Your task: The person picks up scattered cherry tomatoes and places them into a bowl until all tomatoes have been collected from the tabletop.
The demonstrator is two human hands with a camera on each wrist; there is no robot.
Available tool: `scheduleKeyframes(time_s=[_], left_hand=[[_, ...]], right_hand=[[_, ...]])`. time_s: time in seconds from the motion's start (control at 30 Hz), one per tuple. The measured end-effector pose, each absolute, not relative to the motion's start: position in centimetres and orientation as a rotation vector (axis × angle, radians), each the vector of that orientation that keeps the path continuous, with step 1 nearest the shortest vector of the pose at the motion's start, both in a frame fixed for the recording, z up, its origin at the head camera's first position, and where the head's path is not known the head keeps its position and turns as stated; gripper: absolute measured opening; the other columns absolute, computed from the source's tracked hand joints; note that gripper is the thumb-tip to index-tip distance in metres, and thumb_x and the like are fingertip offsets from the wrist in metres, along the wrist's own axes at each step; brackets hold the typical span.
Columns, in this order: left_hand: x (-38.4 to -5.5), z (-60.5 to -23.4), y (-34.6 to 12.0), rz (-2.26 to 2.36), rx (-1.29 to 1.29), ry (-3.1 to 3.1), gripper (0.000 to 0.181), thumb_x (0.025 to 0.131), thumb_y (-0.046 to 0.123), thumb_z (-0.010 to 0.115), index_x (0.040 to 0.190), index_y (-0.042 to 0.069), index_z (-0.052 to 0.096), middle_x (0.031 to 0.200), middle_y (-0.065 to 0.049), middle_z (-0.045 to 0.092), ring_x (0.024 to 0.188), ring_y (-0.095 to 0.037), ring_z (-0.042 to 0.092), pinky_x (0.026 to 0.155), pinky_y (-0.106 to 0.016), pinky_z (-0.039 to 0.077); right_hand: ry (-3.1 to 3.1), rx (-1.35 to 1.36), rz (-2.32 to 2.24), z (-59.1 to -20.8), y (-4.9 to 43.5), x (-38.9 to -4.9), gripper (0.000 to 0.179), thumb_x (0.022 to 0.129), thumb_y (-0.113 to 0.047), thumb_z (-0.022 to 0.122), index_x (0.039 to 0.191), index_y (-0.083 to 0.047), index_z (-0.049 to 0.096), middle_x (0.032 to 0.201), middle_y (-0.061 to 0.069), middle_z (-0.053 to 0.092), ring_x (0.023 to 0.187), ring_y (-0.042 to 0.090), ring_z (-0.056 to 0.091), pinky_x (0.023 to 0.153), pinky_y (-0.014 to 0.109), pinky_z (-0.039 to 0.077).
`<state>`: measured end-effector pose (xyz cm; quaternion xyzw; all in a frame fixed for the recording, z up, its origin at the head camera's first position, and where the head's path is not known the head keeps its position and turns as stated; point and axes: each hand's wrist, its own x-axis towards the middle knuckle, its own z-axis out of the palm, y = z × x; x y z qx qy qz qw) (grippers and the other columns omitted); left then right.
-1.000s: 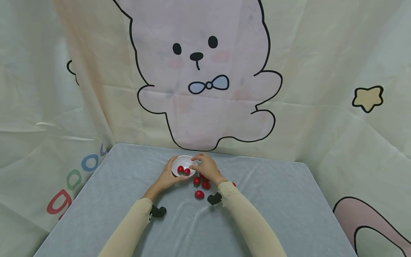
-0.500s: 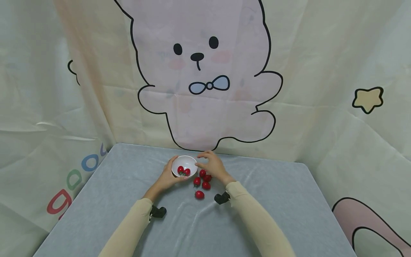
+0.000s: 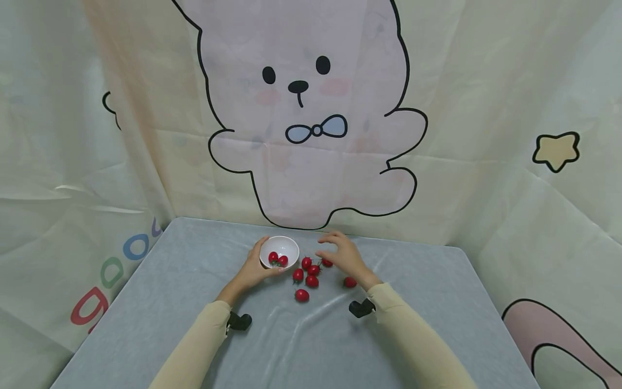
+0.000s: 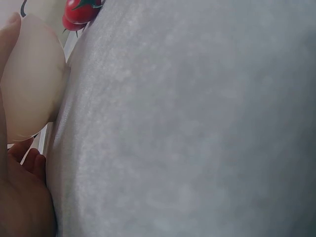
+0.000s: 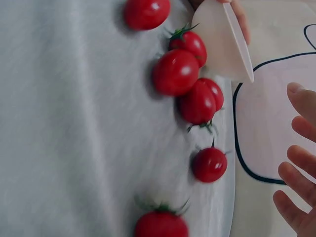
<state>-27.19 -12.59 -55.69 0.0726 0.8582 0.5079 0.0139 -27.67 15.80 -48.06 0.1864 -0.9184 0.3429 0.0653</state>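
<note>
My left hand (image 3: 251, 270) grips a small white bowl (image 3: 288, 246) near the back of the table, thumb at the near rim and fingers around the left side. Two cherry tomatoes (image 3: 274, 257) lie in the bowl. In the left wrist view, the outer wall of the bowl (image 4: 34, 79) shows between thumb and fingers. My right hand (image 3: 346, 257) hovers right of the bowl with loosely spread fingers and nothing in them. Under and beside it, several cherry tomatoes (image 3: 312, 281) with green stems lie on the table; the right wrist view shows the right hand (image 5: 301, 173) apart from them.
A grey-blue cloth covers the table (image 3: 262, 351). One tomato (image 3: 350, 282) lies apart near the right wrist, another (image 3: 302, 295) closer to the front. A printed fabric curtain (image 3: 461, 189) hangs close behind the table and along both sides.
My right hand has moved from over the bowl's right rim to the right, uncovering tomatoes on the table. The left hand and the bowl with its two tomatoes stay in place.
</note>
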Motion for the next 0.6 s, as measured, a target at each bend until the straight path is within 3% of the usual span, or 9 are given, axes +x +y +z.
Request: scheduleKeyframes(time_s=[0.6], left_hand=[[-27.1,-55.6,-12.4,1.598,0.243,2.674,0.112,0.061,0.047,0.086,0.148,0.026,0.018,0.145,-0.011,0.035,0.132,-0.031,0.035,0.107,-0.056,0.033]], right_hand=[[-2.762,0.477,0.93,-49.7,20.6,-25.3,0.039,0.078,-0.04,0.075,0.108,-0.015,0.07,0.114,-0.003,0.062,0.11,0.02,0.057,0.095,0.045,0.047]])
